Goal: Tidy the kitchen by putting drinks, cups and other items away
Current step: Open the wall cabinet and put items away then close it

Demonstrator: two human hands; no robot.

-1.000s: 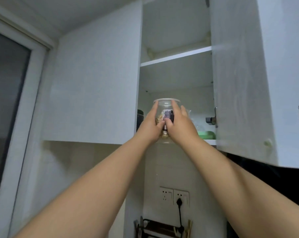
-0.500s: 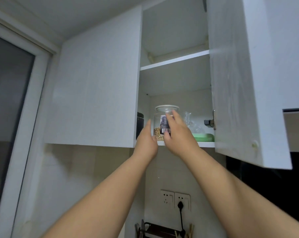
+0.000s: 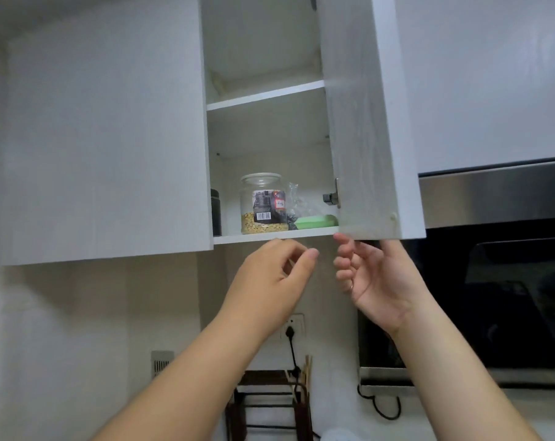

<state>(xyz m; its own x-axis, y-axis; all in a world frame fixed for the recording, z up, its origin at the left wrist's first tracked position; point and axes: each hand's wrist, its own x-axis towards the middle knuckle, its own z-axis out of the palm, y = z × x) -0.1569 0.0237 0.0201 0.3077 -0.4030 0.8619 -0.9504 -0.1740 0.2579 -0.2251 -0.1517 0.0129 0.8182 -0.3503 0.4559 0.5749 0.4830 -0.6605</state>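
Note:
A clear glass jar [image 3: 263,203] with a dark label and yellow grains in its bottom stands upright on the lower shelf [image 3: 269,239] of the open wall cabinet. My left hand [image 3: 274,275] hangs just below the shelf edge, empty, fingers loosely curled. My right hand [image 3: 373,278] is under the bottom edge of the open cabinet door [image 3: 368,122], thumb touching that edge, fingers curled and empty.
On the same shelf sit a dark canister [image 3: 215,211] at the left, a clear plastic bag [image 3: 296,202] and a green box [image 3: 316,221] at the right. A range hood [image 3: 492,192] hangs to the right. A socket with a plug [image 3: 290,329] and a dark rack [image 3: 269,405] are below.
Both hands set the jar on the lower shelf, let go and dropped below the shelf edge. My right hand moved right to the bottom edge of the door.

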